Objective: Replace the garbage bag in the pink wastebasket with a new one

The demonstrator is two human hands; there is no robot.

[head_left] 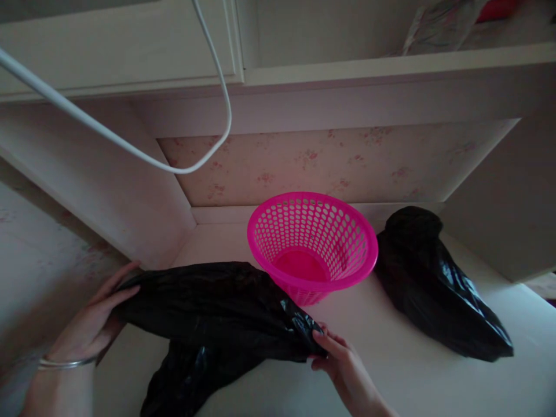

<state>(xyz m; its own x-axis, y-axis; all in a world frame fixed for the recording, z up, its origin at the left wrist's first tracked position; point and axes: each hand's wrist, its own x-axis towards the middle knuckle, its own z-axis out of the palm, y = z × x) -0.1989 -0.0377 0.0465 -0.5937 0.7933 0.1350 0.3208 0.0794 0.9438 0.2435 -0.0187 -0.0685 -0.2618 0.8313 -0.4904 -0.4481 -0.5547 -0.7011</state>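
Both hands, left hand (93, 315) and right hand (343, 362), clamped on black bag (208, 307) ends; pink basket (313, 246) just behind.

You face a pale desk top (434, 370) set in a recess, with faded floral wallpaper (330, 165) on the far wall. A cream shelf (391, 66) runs overhead, a cabinet panel (108, 43) far left. A white cable (130, 147) loops down. The light is dim.

A pale counter (391, 353) set in a recess carried three things: a pink perforated plastic basket (313, 246) standing upright near the back, a crumpled black plastic bag (217, 313) lying at its front left and drooping over the near edge, and a second black bag (434, 284) just beside the basket's right.
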